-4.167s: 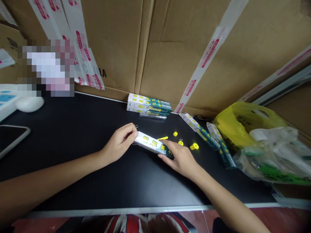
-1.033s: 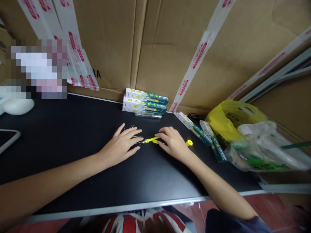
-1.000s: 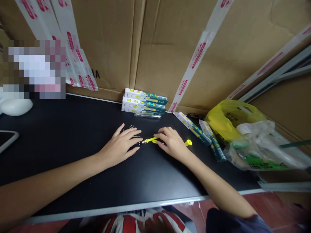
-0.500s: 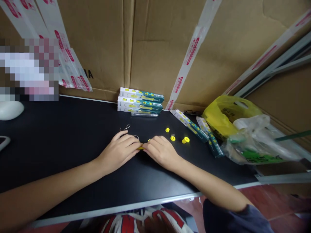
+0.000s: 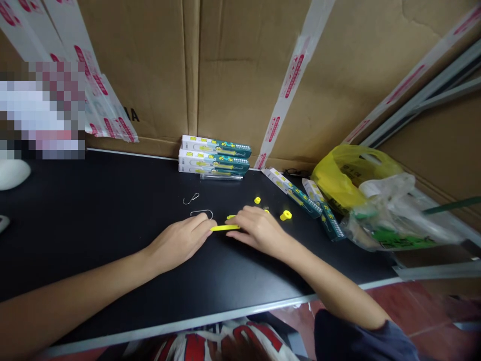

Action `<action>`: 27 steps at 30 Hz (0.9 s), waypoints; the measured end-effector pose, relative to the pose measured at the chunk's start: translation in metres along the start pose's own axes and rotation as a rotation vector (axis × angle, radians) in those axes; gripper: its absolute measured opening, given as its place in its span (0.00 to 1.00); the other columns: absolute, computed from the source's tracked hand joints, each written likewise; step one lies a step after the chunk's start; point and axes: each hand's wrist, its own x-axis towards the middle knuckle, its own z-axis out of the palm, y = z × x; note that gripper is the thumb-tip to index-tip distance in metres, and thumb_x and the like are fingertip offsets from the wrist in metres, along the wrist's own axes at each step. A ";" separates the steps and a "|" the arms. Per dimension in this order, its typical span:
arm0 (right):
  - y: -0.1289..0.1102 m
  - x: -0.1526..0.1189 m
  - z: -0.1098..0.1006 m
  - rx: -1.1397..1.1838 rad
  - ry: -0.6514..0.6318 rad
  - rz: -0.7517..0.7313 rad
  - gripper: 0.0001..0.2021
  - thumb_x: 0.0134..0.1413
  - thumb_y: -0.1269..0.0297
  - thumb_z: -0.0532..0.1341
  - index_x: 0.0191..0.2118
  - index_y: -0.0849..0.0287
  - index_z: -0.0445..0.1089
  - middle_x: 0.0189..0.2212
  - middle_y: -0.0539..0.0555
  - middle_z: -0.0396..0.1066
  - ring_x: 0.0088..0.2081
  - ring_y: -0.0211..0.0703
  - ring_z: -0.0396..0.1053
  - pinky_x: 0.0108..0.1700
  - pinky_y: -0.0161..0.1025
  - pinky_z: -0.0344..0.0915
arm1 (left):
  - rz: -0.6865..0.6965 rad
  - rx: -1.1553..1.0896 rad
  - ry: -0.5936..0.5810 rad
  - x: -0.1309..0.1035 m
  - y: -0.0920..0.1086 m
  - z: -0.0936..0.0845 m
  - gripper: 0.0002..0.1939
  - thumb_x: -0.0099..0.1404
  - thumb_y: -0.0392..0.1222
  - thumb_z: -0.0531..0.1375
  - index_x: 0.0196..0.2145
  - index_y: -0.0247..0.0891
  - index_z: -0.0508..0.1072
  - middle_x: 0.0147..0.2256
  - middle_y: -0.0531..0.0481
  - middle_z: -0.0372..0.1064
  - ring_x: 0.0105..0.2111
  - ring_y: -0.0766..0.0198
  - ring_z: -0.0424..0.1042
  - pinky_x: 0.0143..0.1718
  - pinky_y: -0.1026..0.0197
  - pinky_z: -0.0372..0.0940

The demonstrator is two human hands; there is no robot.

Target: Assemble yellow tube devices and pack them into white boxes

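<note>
My left hand (image 5: 184,241) pinches the left end of a narrow yellow plastic strip (image 5: 224,228) above the black table. The strip runs level into my right hand (image 5: 261,228), between its fingers above and its thumb below; its far end is hidden there. A bent wire hook (image 5: 202,211) rises just behind my left fingers, and a smaller metal hook (image 5: 191,199) lies farther back. Another yellow piece (image 5: 230,217) shows partly behind my right fingertips. Beyond that hand are a small yellow cap (image 5: 257,200), a small spring (image 5: 266,207) and a yellow hexagonal-headed plug (image 5: 286,215).
Printed boxes (image 5: 214,161) are stacked against the cardboard wall (image 5: 240,90), with a clear plastic piece (image 5: 221,177) before them. Two more boxes (image 5: 291,191) lie at the right, beside a yellow bag (image 5: 326,170) and a clear bag (image 5: 391,225). A white rounded object (image 5: 13,174) sits far left.
My hands have drawn apart slightly, and more of the yellow strip shows between them. My right fingers and thumb have spread somewhat. The left hand has lowered, uncovering the hooks. The view has shifted slightly.
</note>
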 end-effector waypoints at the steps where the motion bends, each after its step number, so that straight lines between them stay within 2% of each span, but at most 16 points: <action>1: 0.007 -0.002 -0.009 -0.013 -0.056 0.055 0.13 0.60 0.55 0.62 0.42 0.59 0.71 0.32 0.54 0.74 0.34 0.42 0.69 0.36 0.37 0.60 | -0.021 0.006 0.014 0.000 -0.001 -0.001 0.13 0.73 0.37 0.46 0.44 0.36 0.70 0.35 0.49 0.70 0.31 0.63 0.74 0.31 0.62 0.68; 5: 0.031 -0.015 -0.039 -0.267 -0.180 0.362 0.06 0.56 0.63 0.66 0.36 0.58 0.70 0.31 0.53 0.74 0.35 0.44 0.70 0.35 0.37 0.58 | -0.060 -0.005 0.032 -0.001 -0.006 -0.003 0.13 0.73 0.39 0.47 0.45 0.37 0.70 0.36 0.50 0.71 0.30 0.65 0.75 0.30 0.64 0.68; 8: 0.035 -0.020 -0.042 -0.392 -0.299 0.465 0.06 0.56 0.63 0.65 0.36 0.59 0.69 0.31 0.55 0.74 0.35 0.47 0.71 0.33 0.37 0.57 | -0.048 -0.003 0.020 0.000 -0.006 -0.002 0.13 0.74 0.40 0.47 0.43 0.37 0.70 0.35 0.51 0.72 0.29 0.67 0.75 0.30 0.65 0.68; 11: 0.031 -0.018 -0.034 -0.451 -0.374 0.479 0.08 0.57 0.63 0.65 0.39 0.60 0.68 0.33 0.58 0.75 0.37 0.49 0.72 0.33 0.38 0.57 | -0.036 0.005 0.031 0.000 -0.005 -0.002 0.13 0.74 0.40 0.47 0.43 0.38 0.71 0.35 0.52 0.72 0.30 0.67 0.75 0.31 0.66 0.67; 15: 0.028 -0.013 -0.025 -0.483 -0.401 0.498 0.08 0.57 0.66 0.63 0.42 0.60 0.67 0.35 0.59 0.76 0.39 0.50 0.72 0.33 0.38 0.57 | -0.034 -0.003 0.033 0.000 -0.004 -0.003 0.13 0.74 0.40 0.48 0.44 0.38 0.71 0.35 0.52 0.73 0.30 0.67 0.75 0.30 0.65 0.68; 19: 0.029 -0.011 -0.020 -0.478 -0.393 0.495 0.04 0.60 0.68 0.59 0.41 0.60 0.67 0.36 0.58 0.75 0.40 0.49 0.72 0.33 0.38 0.58 | -0.029 -0.017 0.014 -0.001 -0.003 -0.004 0.12 0.73 0.40 0.48 0.44 0.38 0.71 0.35 0.52 0.72 0.30 0.67 0.75 0.31 0.65 0.68; 22: 0.029 -0.012 -0.017 -0.471 -0.386 0.480 0.05 0.60 0.70 0.58 0.42 0.60 0.66 0.36 0.57 0.75 0.39 0.48 0.73 0.32 0.38 0.58 | -0.025 -0.021 0.014 -0.001 -0.003 -0.004 0.13 0.73 0.40 0.48 0.44 0.38 0.71 0.34 0.52 0.72 0.30 0.67 0.75 0.31 0.66 0.67; 27: 0.027 -0.012 -0.014 -0.499 -0.365 0.519 0.09 0.61 0.65 0.58 0.46 0.60 0.65 0.38 0.58 0.75 0.41 0.50 0.73 0.32 0.38 0.59 | -0.023 -0.020 0.004 -0.001 -0.003 -0.004 0.14 0.74 0.40 0.47 0.44 0.39 0.72 0.33 0.52 0.71 0.29 0.68 0.74 0.30 0.66 0.66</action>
